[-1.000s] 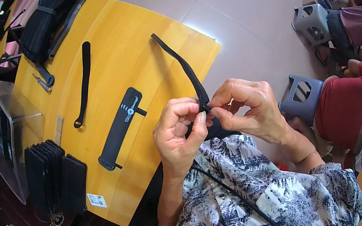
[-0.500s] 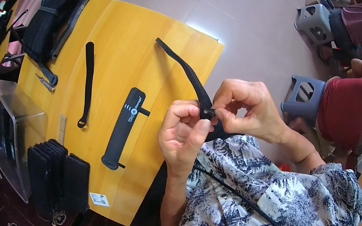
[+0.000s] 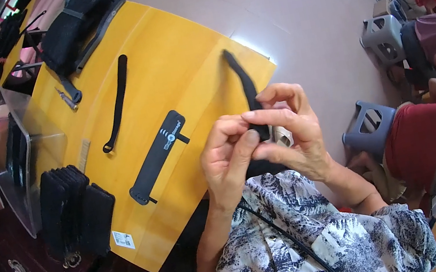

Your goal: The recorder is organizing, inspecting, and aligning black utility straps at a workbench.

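Observation:
A narrow black strap (image 3: pixel 244 82) rises from between my hands over the table's right part, its free end pointing away from me. My left hand (image 3: pixel 228 154) pinches its near end between thumb and fingers. Close against it, my right hand (image 3: pixel 294 129) is closed on the same end, fingers partly overlapping it, so details of that end are hidden. To the left lies a wide black strap with white print (image 3: pixel 159 157) and a side tab. Beyond it rests a slim black strap (image 3: pixel 118 101) with a looped end.
On the yellow wooden table (image 3: pixel 177 38) are a stack of black pads (image 3: pixel 63 201), a bundle of black straps (image 3: pixel 74 33), a small pointed tool (image 3: pixel 66 98) and a white label (image 3: pixel 124 239). A clear plastic stand (image 3: pixel 27 146) is at left. Stools (image 3: pixel 369 124) and seated people are at right.
My right fingers have shifted up over the strap's near end. The strap's free end has swung right and looks more upright. The whole view has shifted slightly.

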Available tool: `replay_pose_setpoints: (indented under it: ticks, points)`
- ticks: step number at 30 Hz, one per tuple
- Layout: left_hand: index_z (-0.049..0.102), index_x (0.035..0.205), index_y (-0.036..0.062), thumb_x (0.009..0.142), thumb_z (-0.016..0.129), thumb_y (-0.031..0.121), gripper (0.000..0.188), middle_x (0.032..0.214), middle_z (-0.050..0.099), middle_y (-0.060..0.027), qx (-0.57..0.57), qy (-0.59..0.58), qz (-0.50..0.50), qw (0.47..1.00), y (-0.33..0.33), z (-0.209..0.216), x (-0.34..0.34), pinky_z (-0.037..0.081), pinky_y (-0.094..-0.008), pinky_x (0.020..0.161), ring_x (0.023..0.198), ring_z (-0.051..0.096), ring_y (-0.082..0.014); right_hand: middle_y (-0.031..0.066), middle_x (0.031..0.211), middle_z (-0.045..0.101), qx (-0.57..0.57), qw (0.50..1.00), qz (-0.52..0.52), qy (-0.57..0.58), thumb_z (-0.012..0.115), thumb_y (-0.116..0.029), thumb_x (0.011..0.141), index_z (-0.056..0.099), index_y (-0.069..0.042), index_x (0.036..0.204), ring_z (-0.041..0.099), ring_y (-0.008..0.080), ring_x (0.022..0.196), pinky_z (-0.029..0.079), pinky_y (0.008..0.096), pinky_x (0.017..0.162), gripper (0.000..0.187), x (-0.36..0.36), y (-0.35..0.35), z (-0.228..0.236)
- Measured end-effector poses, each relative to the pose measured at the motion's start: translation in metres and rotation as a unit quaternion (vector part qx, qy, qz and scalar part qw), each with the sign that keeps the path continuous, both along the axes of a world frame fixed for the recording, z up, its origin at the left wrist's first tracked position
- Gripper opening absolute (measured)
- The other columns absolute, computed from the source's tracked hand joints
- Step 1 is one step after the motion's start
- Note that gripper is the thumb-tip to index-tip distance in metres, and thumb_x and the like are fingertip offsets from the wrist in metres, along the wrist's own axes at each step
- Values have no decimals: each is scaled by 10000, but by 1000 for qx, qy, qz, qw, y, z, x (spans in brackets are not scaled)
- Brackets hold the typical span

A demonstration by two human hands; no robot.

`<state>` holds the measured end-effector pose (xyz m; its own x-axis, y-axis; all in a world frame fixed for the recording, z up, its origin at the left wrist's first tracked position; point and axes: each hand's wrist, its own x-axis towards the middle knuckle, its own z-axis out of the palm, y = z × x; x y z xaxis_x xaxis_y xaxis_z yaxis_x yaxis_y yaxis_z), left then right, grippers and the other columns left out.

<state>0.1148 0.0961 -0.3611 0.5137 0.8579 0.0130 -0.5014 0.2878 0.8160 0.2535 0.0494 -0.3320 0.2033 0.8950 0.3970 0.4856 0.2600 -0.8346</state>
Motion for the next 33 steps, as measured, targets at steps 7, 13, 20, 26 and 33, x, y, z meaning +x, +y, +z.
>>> replay_pose_setpoints:
  ticks: [7,13,20,26,33]
  points:
    - [485,995,-1,959,513,45,65,892,583,-39,38,5,-27,999,14,21,13,495,-215,727,812,598,-75,87,983,685,14,995,-70,-75,615,-106,874,707,-32,974,544,206,892,457,297,776,154,5,19,12]
    - [478,939,0,934,508,16,34,948,513,-51,121,41,-53,990,31,31,29,495,-226,738,791,581,-94,24,884,662,-15,954,-206,216,528,-289,957,671,-32,952,548,100,822,423,270,719,294,52,82,17]
    - [473,906,5,924,508,9,40,933,491,-44,182,86,-30,979,45,14,7,492,-228,740,794,571,-97,-18,869,645,-18,935,-183,302,570,-379,941,670,-109,936,520,57,820,394,250,708,288,211,171,-18]
    - [484,870,28,973,510,123,143,767,537,-26,152,234,139,950,104,-17,-19,483,-228,653,722,593,-99,5,856,639,7,893,-305,330,608,-345,925,646,-91,915,583,109,789,458,267,648,256,304,199,-18]
    - [483,889,4,968,525,124,150,817,606,-88,46,218,140,965,141,-44,-27,540,-254,646,706,650,-154,23,924,647,5,933,-196,301,634,-358,905,624,-44,1072,614,97,789,498,227,639,356,233,196,2]
